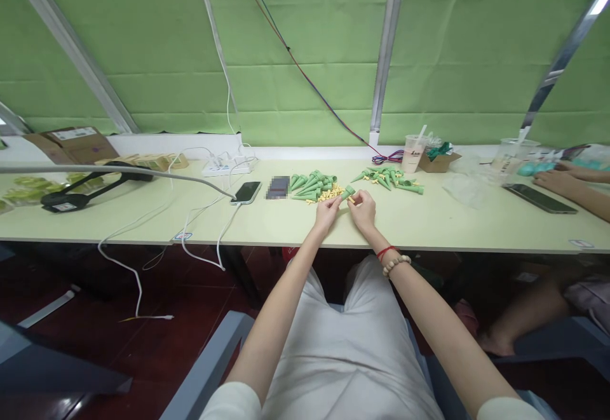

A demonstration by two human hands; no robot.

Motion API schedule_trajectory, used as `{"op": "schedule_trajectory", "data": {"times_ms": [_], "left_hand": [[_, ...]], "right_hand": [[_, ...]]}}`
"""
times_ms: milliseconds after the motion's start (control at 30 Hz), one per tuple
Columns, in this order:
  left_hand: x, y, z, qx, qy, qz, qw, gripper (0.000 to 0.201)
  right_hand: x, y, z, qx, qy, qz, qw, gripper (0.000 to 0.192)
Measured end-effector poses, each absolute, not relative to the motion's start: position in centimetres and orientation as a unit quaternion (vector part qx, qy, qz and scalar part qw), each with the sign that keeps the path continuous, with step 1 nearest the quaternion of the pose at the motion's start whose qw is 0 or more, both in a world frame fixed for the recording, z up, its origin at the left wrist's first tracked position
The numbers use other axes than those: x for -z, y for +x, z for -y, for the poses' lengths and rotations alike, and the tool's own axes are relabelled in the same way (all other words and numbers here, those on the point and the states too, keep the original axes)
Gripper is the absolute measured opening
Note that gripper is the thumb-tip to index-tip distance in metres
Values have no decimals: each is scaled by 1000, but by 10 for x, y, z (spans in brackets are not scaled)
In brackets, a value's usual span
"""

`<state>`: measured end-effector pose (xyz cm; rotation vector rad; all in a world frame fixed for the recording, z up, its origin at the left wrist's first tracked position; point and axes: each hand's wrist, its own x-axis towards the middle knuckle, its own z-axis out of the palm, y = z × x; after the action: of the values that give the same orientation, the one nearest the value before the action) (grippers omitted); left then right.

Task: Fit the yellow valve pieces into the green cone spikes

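Between my two hands, just above the table's front part, is a green cone (348, 192). My left hand (328, 213) is closed on the cone from its left side. Fingers pinched, my right hand (363, 209) holds a small yellow piece (351, 200) close against the cone's wide end. Behind my left hand lie a heap of green cones (314, 183) and a pile of small yellow pieces (333, 192). Farther right, a second group of cones (387, 177) has yellow pieces at some of the ends.
A charging phone (246, 192) with white cables lies left, near a black headset-like object (81, 199) and a power strip (227, 166). At right stand a drink cup (412, 153), a small box (437, 161) and another phone (540, 198), beside another person's hands (555, 180).
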<state>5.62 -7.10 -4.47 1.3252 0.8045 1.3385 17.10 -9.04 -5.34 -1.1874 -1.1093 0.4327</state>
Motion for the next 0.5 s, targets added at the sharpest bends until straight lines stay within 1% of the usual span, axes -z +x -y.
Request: {"op": "schedule_trajectory", "data": {"times_ms": [133,267,367,500], "left_hand": [[46,55,70,-567,574,-329,491,32],[49,52,67,-582,569,-339,472,31],[50,51,66,-585,571,-340,465,31],[49,51,67,-586,578,-340,455,32]], "right_hand": [[55,170,88,-235,-531,478,659,17],[52,169,87,-325,-519,476,630,31],[49,170,89,-373,-507,471,618,41],[46,174,91,-408,-493,472,607,45]]}}
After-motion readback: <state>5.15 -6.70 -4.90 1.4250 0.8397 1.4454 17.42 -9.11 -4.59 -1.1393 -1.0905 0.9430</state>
